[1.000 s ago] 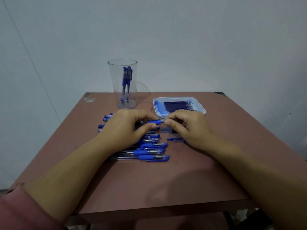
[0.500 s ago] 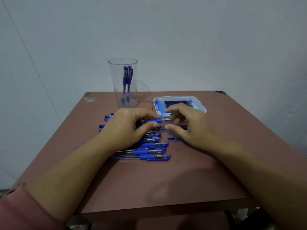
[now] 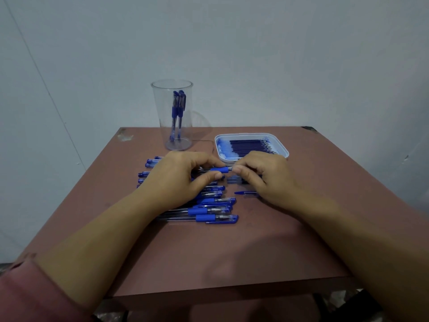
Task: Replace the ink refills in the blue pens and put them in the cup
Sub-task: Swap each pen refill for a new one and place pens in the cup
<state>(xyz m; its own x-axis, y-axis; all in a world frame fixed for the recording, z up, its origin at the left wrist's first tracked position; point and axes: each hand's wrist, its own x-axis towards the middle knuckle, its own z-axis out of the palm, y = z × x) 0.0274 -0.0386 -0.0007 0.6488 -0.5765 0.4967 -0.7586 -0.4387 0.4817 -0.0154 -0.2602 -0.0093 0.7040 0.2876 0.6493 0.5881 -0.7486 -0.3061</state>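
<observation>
Half a second back the right hand (image 3: 267, 177) sat slightly apart with its fingers lifted; now its fingertips are back at the tip end of the pen (image 3: 219, 169). The left hand (image 3: 178, 177) has hardly shifted.

Everything sits on the table (image 3: 232, 252). Near its far edge stands the cup (image 3: 160, 108), clear and upright, with two finished pens (image 3: 178, 108) inside. To the right of it is the tray (image 3: 284, 152), holding a row of refills (image 3: 250, 147). Nearer, partly under the left hand, lies the pile of pens (image 3: 209, 211), side by side. The pen in hand is held crosswise just above that pile, between the two hands and well short of the cup. A loose cap (image 3: 243, 193) lies on the table just beside the right hand.

The likely trouble is the small tip piece. If the pinch slips while it is being turned, it could drop into the pile or roll off the table, and it would be hard to find among so much blue. A pen put down half done could also be mistaken for an untouched one.

The left hand is closed round the barrel, fingers curled over it and thumb pressed under the blue grip. The right hand is nearly closed too, thumb and forefinger pinching the tip end; its other fingers are curled and hold nothing that shows.
</observation>
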